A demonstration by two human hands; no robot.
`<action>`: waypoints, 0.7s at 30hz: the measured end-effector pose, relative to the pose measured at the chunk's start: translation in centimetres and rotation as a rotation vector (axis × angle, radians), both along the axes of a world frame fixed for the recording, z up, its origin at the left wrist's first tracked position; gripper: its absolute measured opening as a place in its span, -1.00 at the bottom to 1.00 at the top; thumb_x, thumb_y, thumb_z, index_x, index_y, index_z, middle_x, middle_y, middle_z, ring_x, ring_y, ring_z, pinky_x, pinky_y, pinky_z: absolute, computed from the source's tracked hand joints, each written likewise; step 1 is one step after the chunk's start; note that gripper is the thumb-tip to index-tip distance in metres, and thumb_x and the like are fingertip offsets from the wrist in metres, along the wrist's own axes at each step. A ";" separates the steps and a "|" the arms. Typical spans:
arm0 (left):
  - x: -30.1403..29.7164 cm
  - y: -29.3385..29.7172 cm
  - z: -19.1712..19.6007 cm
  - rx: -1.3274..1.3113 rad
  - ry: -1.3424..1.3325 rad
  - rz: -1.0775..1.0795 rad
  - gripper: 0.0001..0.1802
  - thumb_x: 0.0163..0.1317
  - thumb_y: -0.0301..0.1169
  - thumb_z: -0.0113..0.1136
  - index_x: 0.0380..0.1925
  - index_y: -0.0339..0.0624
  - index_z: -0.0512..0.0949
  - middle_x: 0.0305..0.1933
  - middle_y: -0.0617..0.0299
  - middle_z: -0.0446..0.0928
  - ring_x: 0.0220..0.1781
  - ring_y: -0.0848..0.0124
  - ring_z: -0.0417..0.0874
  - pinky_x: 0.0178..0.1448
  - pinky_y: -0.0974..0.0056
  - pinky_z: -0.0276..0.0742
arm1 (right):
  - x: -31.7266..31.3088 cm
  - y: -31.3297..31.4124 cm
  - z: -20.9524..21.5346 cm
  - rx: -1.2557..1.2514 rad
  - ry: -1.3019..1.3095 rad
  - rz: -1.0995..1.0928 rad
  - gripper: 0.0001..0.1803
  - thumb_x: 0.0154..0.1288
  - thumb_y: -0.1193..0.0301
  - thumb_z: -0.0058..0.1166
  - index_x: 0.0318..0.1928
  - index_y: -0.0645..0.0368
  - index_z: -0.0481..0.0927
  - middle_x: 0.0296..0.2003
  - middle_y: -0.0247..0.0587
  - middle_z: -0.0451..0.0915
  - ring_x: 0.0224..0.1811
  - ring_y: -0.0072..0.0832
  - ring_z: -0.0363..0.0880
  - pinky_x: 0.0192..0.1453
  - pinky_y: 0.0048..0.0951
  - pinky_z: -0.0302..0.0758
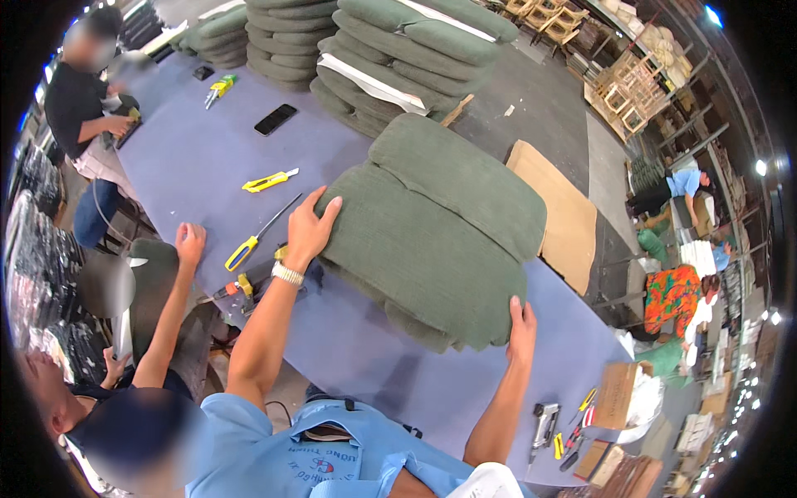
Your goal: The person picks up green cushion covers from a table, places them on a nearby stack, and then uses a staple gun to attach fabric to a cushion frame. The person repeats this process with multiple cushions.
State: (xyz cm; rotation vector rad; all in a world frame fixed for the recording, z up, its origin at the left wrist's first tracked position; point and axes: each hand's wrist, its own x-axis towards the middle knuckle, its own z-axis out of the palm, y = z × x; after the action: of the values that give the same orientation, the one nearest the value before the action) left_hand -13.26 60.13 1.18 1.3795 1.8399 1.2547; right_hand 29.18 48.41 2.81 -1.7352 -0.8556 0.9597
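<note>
Nearest to us, at the bottom of the frame, is our blue shirt collar (332, 452), and from it both bare forearms rise toward the green cushion (432, 224) in the middle of the picture. We see that it is a thick, soft cushion in dark green ribbed cloth, made of two padded lobes with a seam between them, lying flat on the purple table (199, 166) and reaching from the centre toward the upper right. Our left hand (309, 228) rests on its left edge with the fingers spread and bent over the cloth, a pale watch band (287, 274) at the wrist. Our right hand (521, 328) presses the lower right corner with the fingers laid up against the side; how far they close around the edge we cannot tell, because the padding hides the fingertips.

At the left of the frame another person's hand (190, 242) lies on the table edge near a yellow-handled screwdriver (257, 235). A yellow knife (269, 180) and a black phone (275, 119) lie further up. More green cushions (390, 58) are stacked at the top. A staple gun (544, 423) sits at the lower right, partly cut off by our arm. What lies under the cushion is hidden.
</note>
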 end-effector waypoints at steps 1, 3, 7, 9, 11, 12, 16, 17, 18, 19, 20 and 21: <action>-0.1 -0.5 -0.3 0.052 0.032 0.026 -0.35 0.27 -0.02 0.33 0.18 -0.31 0.58 0.01 -0.22 0.68 0.10 0.03 0.72 0.22 0.16 0.55 | 0.0 -0.7 0.6 0.038 -0.019 0.019 -0.39 0.41 0.09 0.21 0.17 0.40 0.51 0.04 -0.03 0.60 0.10 -0.38 0.52 0.22 -0.34 0.43; 0.5 -1.1 0.7 0.125 0.066 0.079 -0.43 0.25 -0.12 0.37 0.15 -0.30 0.61 0.05 -0.15 0.68 0.12 0.11 0.72 0.24 0.20 0.53 | 0.7 -1.6 2.6 0.109 -0.042 0.029 -0.42 0.41 0.17 0.20 0.22 0.40 0.47 0.07 -0.03 0.59 0.13 -0.38 0.51 0.26 -0.34 0.42; 1.6 2.6 6.6 0.461 -0.039 0.055 -0.47 0.29 -0.15 0.34 0.13 -0.30 0.62 0.10 -0.11 0.67 0.15 0.20 0.70 0.26 0.21 0.51 | 2.3 0.3 8.4 0.200 -0.311 -0.159 -0.26 0.43 0.17 0.15 0.42 0.39 0.27 0.29 0.07 0.44 0.28 -0.29 0.45 0.40 -0.27 0.34; 2.0 7.4 11.3 0.657 -0.068 -0.020 -0.48 0.29 -0.14 0.35 0.11 -0.29 0.63 0.03 -0.05 0.69 0.06 0.22 0.71 0.18 0.23 0.54 | 3.6 4.3 11.5 0.357 -0.240 -0.187 -0.22 0.44 0.11 0.13 0.45 0.37 0.24 0.34 0.07 0.40 0.30 -0.24 0.44 0.42 -0.22 0.33; 2.6 12.4 14.2 0.786 -0.064 -0.015 -0.46 0.29 -0.05 0.32 0.09 -0.25 0.64 0.00 -0.05 0.68 0.00 0.18 0.71 0.12 0.18 0.56 | 3.9 8.8 13.3 0.424 -0.170 -0.178 -0.23 0.44 0.08 0.11 0.44 0.36 0.27 0.34 0.05 0.39 0.31 -0.21 0.43 0.42 -0.19 0.34; 3.3 14.2 15.1 0.757 -0.033 -0.005 -0.43 0.30 -0.03 0.30 0.10 -0.27 0.64 0.05 -0.04 0.68 0.06 0.18 0.70 0.19 0.19 0.53 | 4.2 11.0 13.7 0.453 -0.147 -0.156 -0.23 0.44 0.07 0.12 0.43 0.36 0.28 0.35 0.04 0.39 0.32 -0.21 0.42 0.41 -0.18 0.34; 5.0 21.2 11.3 0.659 0.052 -0.016 -0.37 0.28 0.11 0.22 0.10 -0.19 0.65 0.02 -0.09 0.67 0.03 0.03 0.70 0.13 0.05 0.57 | 8.1 18.4 10.2 0.318 -0.033 -0.020 -0.28 0.45 0.02 0.09 0.36 0.35 0.40 0.29 0.03 0.45 0.29 -0.23 0.45 0.39 -0.17 0.35; 5.0 22.3 8.5 0.548 0.095 -0.042 -0.37 0.28 0.10 0.22 0.11 -0.18 0.65 0.02 -0.10 0.67 0.04 0.01 0.70 0.13 0.04 0.57 | 8.9 19.9 7.9 0.256 -0.099 0.002 -0.29 0.46 0.01 0.08 0.34 0.35 0.42 0.27 0.04 0.47 0.27 -0.24 0.46 0.40 -0.19 0.34; 4.9 23.1 4.9 0.433 0.137 -0.068 -0.38 0.28 0.10 0.23 0.11 -0.17 0.65 0.02 -0.11 0.67 0.05 -0.01 0.70 0.14 0.04 0.58 | 9.7 21.1 5.3 0.189 -0.164 0.025 -0.29 0.46 0.00 0.07 0.32 0.35 0.44 0.26 0.05 0.48 0.26 -0.25 0.47 0.41 -0.21 0.32; 4.8 22.8 3.6 0.309 0.179 -0.095 -0.38 0.27 0.10 0.23 0.11 -0.16 0.65 0.02 -0.12 0.67 0.05 -0.03 0.69 0.15 0.04 0.58 | 9.1 21.9 3.2 0.037 -0.228 0.118 -0.30 0.46 0.01 0.07 0.33 0.37 0.44 0.25 0.07 0.50 0.30 -0.23 0.44 0.46 -0.27 0.25; 4.7 22.6 2.6 0.285 0.107 -0.120 -0.38 0.27 0.10 0.24 0.11 -0.16 0.65 0.01 -0.12 0.68 0.06 -0.03 0.69 0.16 0.04 0.58 | 8.6 21.8 2.2 0.007 -0.361 0.074 -0.35 0.46 0.05 0.08 0.26 0.39 0.51 0.19 0.07 0.55 0.24 -0.26 0.46 0.40 -0.31 0.29; 4.8 22.2 1.4 0.262 0.035 -0.144 -0.37 0.26 0.10 0.25 0.11 -0.16 0.65 0.01 -0.13 0.68 0.07 -0.04 0.70 0.17 0.05 0.58 | 9.3 21.5 1.3 0.116 -0.335 0.014 -0.40 0.47 0.05 0.09 0.17 0.39 0.56 0.10 0.03 0.58 0.14 -0.29 0.47 0.33 -0.30 0.33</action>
State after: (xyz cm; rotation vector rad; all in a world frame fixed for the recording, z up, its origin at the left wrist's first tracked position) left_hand -8.46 82.32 2.62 1.6497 1.6084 1.4418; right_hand 38.43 69.95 4.08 -1.8176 -1.1158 0.6225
